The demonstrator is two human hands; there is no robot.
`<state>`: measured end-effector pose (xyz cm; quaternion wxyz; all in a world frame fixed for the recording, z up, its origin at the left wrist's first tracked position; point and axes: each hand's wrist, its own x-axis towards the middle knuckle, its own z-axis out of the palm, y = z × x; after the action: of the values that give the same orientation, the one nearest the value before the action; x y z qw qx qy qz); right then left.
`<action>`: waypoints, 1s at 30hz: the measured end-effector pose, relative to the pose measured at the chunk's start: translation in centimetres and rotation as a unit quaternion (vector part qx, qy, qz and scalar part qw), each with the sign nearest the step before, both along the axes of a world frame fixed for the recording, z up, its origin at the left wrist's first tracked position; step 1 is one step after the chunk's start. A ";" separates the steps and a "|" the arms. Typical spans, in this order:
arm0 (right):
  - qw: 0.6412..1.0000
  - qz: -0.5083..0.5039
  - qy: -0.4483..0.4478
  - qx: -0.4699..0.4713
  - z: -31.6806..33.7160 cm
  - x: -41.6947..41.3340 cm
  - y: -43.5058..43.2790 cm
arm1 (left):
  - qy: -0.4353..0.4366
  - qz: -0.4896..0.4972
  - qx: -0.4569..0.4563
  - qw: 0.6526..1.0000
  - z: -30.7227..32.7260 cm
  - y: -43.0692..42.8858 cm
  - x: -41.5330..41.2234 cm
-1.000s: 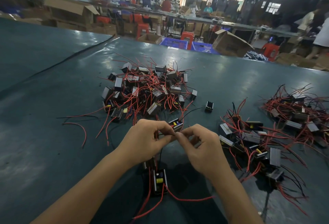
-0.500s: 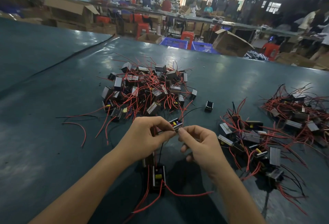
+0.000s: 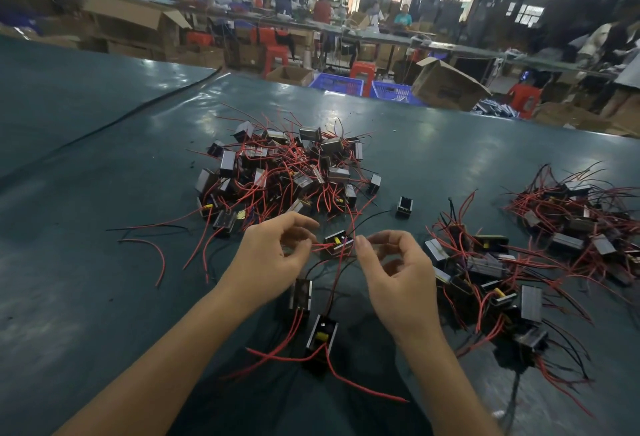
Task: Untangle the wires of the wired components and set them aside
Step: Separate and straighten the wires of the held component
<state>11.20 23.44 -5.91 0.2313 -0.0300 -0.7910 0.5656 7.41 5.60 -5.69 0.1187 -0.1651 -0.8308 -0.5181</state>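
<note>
A small black component (image 3: 336, 243) with a yellow part is seen between the two grips, level with the fingertips. Whether it lies on the tabletop (image 3: 86, 290) or is lifted by its wires cannot be told. A red wire (image 3: 320, 245) from its left side is pinched between thumb and forefinger of the left grip (image 3: 277, 252). A black wire (image 3: 367, 226) on its right side is met by the closed fingertips of the right grip (image 3: 398, 276), whose other fingers are curled.

Below the grips, a near pair (image 3: 300, 293) of components is laid on the tabletop, with red wires trailed across each other. Beyond the left grip a large pile (image 3: 277, 172) is heaped, thickly tangled. A lone component (image 3: 404, 207) stands beyond the right grip. Right of the right grip a smaller pile (image 3: 485, 272) is spread, and a far pile (image 3: 581, 220) beyond that.

Open tabletop is left to the left of the left grip, crossed by a few stray red wires. More is left beyond the large pile, up to the far edge.
</note>
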 end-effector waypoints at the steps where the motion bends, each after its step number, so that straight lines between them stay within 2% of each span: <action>1: 1.000 0.011 0.005 0.018 -0.1 0.1 -0.1 | 0.008 0.008 -0.015 1.000 -0.1 0.0 0.0; 7: 0.988 0.048 -0.077 0.123 -1.2 0.3 -0.9 | -0.007 0.017 -0.087 0.996 -0.8 -0.1 -0.2; 9: 0.992 0.060 -0.067 0.094 -1.2 0.2 -1.0 | 0.003 0.025 -0.092 0.995 -0.7 -0.2 -0.3; 13: 0.996 0.058 -0.055 -0.034 -1.0 -0.1 -1.0 | 0.005 0.052 -0.095 0.994 -0.1 -1.3 -0.6; 18: 0.995 0.053 -0.046 -0.065 -0.8 -0.3 -0.8 | -0.067 0.178 -0.141 0.972 0.3 -2.8 -1.3; 20: 0.996 0.055 -0.042 -0.062 -0.8 -0.3 -0.8 | -0.043 0.222 -0.184 0.957 0.4 -2.8 -1.3; 22: 0.996 0.057 -0.041 -0.056 -0.7 -0.2 -0.8 | 0.041 0.233 -0.188 0.953 0.7 -2.5 -0.9; 24: 0.997 0.050 -0.035 -0.047 -0.8 -0.3 -0.7 | 0.121 0.174 -0.145 0.966 1.4 -2.0 -0.4; 26: 0.998 0.039 -0.025 -0.042 -0.8 -0.3 -0.6 | 0.142 0.071 -0.119 0.980 1.7 -1.3 0.3; 28: 0.998 0.037 -0.022 -0.042 -0.9 -0.3 -0.6 | 0.121 -0.006 -0.156 0.980 1.3 -0.4 0.9; 30: 0.998 0.042 -0.023 -0.038 -0.9 -0.4 -0.6 | 0.090 -0.030 -0.222 0.970 0.4 0.3 1.0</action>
<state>10.84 22.81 -6.83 0.1876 -0.0183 -0.7745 0.6038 8.42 5.93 -5.26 0.1377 -0.2581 -0.9056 -0.3070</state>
